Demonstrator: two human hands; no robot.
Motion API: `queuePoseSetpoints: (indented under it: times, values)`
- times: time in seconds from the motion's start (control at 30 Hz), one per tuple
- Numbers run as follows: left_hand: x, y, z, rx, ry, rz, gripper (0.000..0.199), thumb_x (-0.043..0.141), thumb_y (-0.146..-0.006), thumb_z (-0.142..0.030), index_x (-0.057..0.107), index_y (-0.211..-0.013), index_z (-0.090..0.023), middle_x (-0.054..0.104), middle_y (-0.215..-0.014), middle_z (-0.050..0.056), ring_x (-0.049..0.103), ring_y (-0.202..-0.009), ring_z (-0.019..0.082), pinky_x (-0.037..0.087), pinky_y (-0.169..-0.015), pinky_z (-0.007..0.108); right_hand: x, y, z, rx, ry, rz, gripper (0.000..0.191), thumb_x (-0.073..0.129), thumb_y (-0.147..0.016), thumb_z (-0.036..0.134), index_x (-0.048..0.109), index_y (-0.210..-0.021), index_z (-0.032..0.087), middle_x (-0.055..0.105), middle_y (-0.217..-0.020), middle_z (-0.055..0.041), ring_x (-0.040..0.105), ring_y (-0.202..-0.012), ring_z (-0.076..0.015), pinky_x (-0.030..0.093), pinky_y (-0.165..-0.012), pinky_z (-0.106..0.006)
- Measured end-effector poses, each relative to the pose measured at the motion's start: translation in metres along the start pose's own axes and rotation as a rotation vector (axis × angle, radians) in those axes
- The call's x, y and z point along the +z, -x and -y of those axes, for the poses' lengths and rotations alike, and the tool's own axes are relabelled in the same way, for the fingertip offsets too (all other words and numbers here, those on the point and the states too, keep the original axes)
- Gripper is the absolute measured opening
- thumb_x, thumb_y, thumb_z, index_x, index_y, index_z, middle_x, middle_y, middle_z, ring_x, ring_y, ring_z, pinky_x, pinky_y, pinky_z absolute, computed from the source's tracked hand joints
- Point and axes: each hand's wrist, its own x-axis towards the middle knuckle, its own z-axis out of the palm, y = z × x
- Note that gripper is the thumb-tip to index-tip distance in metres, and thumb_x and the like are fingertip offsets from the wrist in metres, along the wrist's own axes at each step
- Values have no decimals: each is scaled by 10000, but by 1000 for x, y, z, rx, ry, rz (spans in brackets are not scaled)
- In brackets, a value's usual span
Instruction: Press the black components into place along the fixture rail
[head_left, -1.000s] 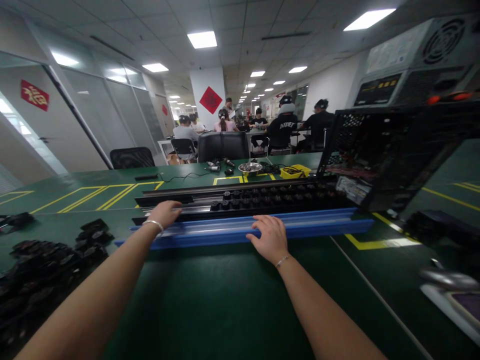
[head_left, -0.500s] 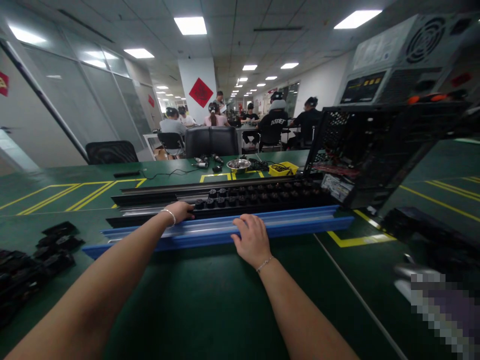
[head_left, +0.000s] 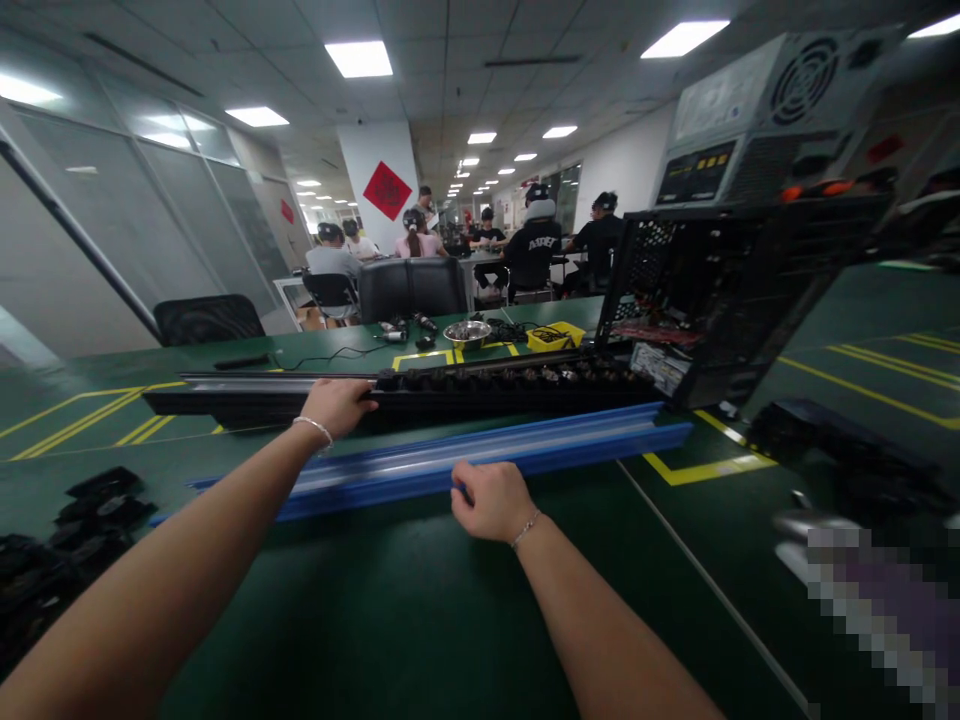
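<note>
My left hand [head_left: 337, 408] is closed on the near edge of a long black channel rail [head_left: 247, 400], which is raised at the left and tipped. A row of small black parts [head_left: 480, 378] sits along the rail; their details are hard to make out. In front of it lies a long blue channel rail [head_left: 570, 447] with a pale inner strip. My right hand [head_left: 491, 498] has its fingers curled into a loose fist at the near edge of the blue rail. Nothing shows inside that fist, and its fingertips are partly hidden.
An open black computer case [head_left: 720, 300] stands at the right with a power supply unit [head_left: 750, 110] on top. Behind are a metal bowl [head_left: 466, 333] and a yellow tray [head_left: 555, 336]. Black parts [head_left: 97, 520] are heaped at the left. People sit at far tables.
My left hand has lifted and tilted the black rail, shifting it away from the blue one. My right hand has curled its fingers, which were spread on the blue rail.
</note>
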Motion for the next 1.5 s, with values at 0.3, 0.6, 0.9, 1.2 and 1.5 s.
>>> queuePoseSetpoints:
  times: [0.3, 0.6, 0.9, 1.2, 1.5]
  values:
    - [-51, 41, -9, -66, -71, -147, 237, 458, -799, -415, 601, -891, -250, 670, -985, 11, 559, -1001, 214, 293, -912, 357, 4, -6, -9, 218, 11, 24, 186, 424, -805, 258, 594, -881, 260, 666, -791, 5, 594, -714, -155, 367, -620, -265]
    - [-64, 88, 18, -202, -50, -126, 221, 452, -800, -400, 597, -884, -255, 661, -997, 2, 562, -991, 240, 314, -902, 386, 13, -6, -20, 221, -11, -77, 313, 490, -789, 282, 545, -1090, 215, 578, -1093, -82, 479, -1049, -214, 339, -912, -393]
    - [-24, 137, -1, -226, 72, 14, 192, 486, -771, -365, 610, -886, -274, 675, -988, 1, 579, -970, 221, 331, -914, 371, 19, -4, -24, 231, -61, 110, 445, 470, -803, 369, 535, -1190, 159, 531, -1243, -132, 411, -1206, -260, 227, -1032, -489]
    - [5, 128, -27, -153, 120, 25, 226, 495, -789, -356, 608, -962, -264, 673, -1043, 32, 573, -1010, 215, 297, -926, 383, 9, -6, 0, 5, -1147, 609, 273, 533, -720, 317, 699, -879, 168, 686, -982, -55, 593, -1005, -194, 402, -942, -352]
    - [30, 128, -59, -90, 285, 51, 151, 513, -780, -307, 606, -883, -247, 689, -981, 24, 592, -967, 201, 302, -903, 382, -7, 1, -16, 98, -1789, 858, 426, 627, -639, 379, 644, -978, 122, 648, -1059, -138, 588, -1018, -269, 327, -989, -458]
